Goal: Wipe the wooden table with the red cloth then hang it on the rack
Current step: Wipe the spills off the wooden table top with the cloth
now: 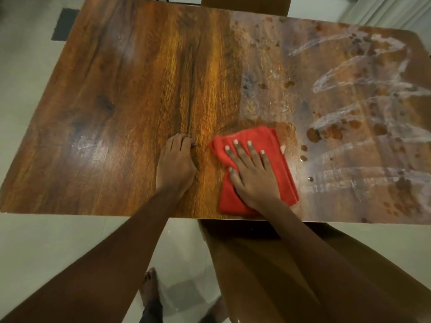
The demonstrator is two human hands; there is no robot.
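Right hand (251,173) presses the folded red cloth (256,136) flat on the table (116,89) near its front edge, fingers straight and spread. Left hand (176,164) braces beside it, fingers curled, holding nothing. Risk: wet smears (349,108) to the right may only streak if the cloth saturates. No containers visible.

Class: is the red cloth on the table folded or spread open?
Folded: the red cloth shows stacked layer edges along its right side, beneath the flat right hand.
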